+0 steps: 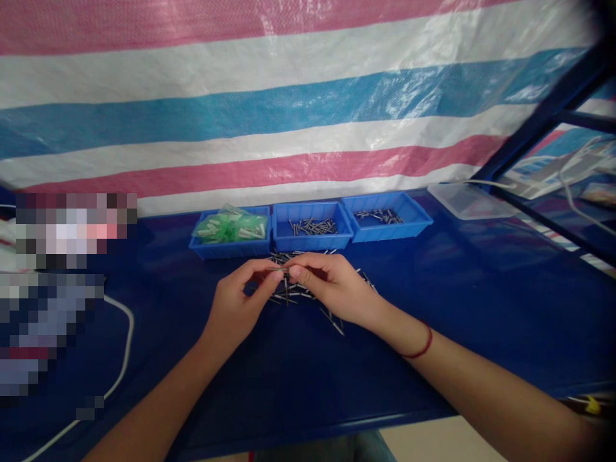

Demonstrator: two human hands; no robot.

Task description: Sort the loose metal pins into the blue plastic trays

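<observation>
My left hand [238, 296] and my right hand [339, 285] meet above a loose pile of thin metal pins [293, 292]. Between the fingertips is a thin metal pin [283, 269], pinched from both sides and mostly covered by the fingers. The pins in the pile have dark, narrow shafts with brighter silver parts, much like blind rivets. A few lie apart near my right wrist, one of them a silver-and-dark pin [333, 322].
Behind the pile stand three blue bins in a row: the left bin [231, 250] with a green plastic bag [231, 226], the middle bin [312, 242] and right bin [392, 232] with metal pins. A clear plastic lid [469, 200] lies right; a white cable [129, 340] curves left.
</observation>
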